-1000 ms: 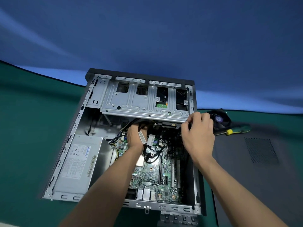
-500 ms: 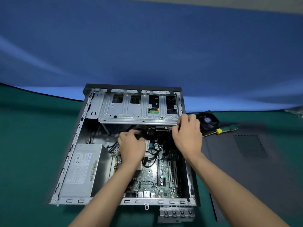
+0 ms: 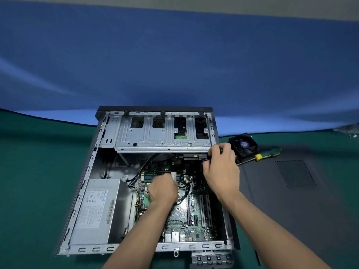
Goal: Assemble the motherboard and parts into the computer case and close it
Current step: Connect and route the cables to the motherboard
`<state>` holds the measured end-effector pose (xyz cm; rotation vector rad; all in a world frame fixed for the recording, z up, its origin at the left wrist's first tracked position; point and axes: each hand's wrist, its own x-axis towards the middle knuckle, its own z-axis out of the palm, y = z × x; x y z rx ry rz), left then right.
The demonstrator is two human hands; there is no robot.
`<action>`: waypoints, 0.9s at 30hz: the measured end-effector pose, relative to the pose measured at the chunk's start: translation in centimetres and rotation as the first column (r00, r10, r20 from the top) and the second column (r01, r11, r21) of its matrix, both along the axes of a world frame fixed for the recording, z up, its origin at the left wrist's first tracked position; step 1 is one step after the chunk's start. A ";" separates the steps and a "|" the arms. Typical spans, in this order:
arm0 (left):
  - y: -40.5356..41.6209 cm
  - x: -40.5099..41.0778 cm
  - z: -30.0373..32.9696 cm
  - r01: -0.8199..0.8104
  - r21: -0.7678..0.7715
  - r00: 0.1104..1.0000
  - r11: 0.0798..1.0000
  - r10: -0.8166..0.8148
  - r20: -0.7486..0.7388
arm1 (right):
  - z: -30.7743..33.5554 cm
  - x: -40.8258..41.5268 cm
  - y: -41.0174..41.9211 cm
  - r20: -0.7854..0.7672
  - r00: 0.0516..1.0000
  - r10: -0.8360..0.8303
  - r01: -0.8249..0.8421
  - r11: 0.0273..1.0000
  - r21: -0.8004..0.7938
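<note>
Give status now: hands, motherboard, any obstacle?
Left hand on motherboard, grip unclear. Right hand curled at black cables under drive cage. Cables cross board.

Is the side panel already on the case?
No. The side panel lies flat on the table to the right of the computer case, whose interior with the motherboard is still exposed.

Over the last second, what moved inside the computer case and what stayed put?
The left hand drew back from under the drive cage toward the person and now sits over the motherboard. The right hand stayed at the cage's right corner, fingers curled there. Power supply, fan and screwdriver stayed put.
</note>
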<state>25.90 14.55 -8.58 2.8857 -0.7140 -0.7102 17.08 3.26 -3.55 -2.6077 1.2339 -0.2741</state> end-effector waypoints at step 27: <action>3.7 1.2 7.6 -0.962 -0.206 0.225 0.180 0.090 -0.970 | 1.3 -1.1 1.2 0.070 0.949 0.308 -0.291 0.938 -0.188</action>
